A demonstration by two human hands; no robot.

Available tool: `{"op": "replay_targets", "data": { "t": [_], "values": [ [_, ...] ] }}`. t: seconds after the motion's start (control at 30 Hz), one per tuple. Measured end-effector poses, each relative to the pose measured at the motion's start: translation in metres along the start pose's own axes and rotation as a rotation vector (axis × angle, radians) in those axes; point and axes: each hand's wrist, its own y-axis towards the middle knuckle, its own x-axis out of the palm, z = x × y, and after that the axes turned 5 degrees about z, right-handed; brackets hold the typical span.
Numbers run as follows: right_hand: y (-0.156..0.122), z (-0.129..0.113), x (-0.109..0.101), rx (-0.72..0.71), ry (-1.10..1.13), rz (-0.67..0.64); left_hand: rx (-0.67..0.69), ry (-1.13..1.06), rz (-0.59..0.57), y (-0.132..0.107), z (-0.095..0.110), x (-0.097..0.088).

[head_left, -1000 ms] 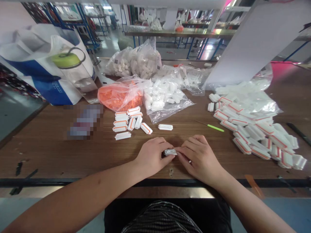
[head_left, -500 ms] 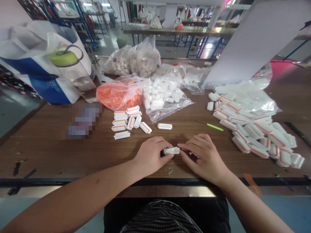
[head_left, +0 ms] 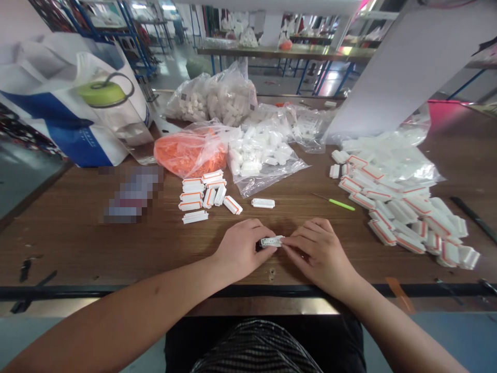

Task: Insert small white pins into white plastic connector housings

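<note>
Between thumb and fingers, my left hand (head_left: 241, 251) grips a small white plastic connector (head_left: 272, 241) that has rows of small holes along its upper face. My right hand (head_left: 320, 253) is closed, its thumb and index fingertips pinching at the connector's right end. Whether those fingertips also hold a smaller part cannot be made out. Just beyond my hands lies a single white connector (head_left: 263, 203). Left of it is a group of similar white pieces (head_left: 192, 197), several with orange strips. A thin pick with a green handle (head_left: 341, 204) rests to the right.
A big pile of white pieces with orange edges (head_left: 404, 207) covers the right side. Clear bags of white parts (head_left: 264, 147) and a bag of orange parts (head_left: 190, 155) stand behind. A green-lidded bottle (head_left: 106, 98) and a paper bag (head_left: 77, 129) are at left.
My right hand has moved slightly left, bringing its fingertips onto the connector's right end. Small white bits seen under its fingers before are now out of sight. My left hand keeps its hold.
</note>
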Motion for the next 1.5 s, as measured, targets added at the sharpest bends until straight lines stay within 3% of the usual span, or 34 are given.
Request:
{"op": "replay_targets", "data": {
  "t": [0.13, 0.67, 0.93, 1.2, 1.33, 1.5],
  "values": [
    [0.001, 0.000, 0.001, 0.076, 0.076, 0.005, 0.005, -0.006, -0.018, 0.000, 0.000, -0.001],
    [0.022, -0.005, -0.005, -0.047, -0.151, -0.253, -0.061, 0.018, -0.032, 0.000, 0.001, -0.001],
    [0.028, -0.001, -0.008, -0.010, -0.092, -0.325, -0.065, 0.033, -0.052, 0.002, 0.001, -0.001],
    [0.040, -0.008, -0.011, -0.005, -0.180, -0.476, -0.081, 0.020, -0.047, 0.002, 0.001, -0.002],
    [0.023, 0.003, -0.035, 0.115, -0.093, -0.305, -0.099, 0.015, -0.061, 0.003, 0.002, -0.005],
    [-0.035, 0.023, -0.075, 0.384, -0.162, -0.088, -0.084, 0.048, -0.079, 0.005, 0.001, -0.006]
  ]
}}
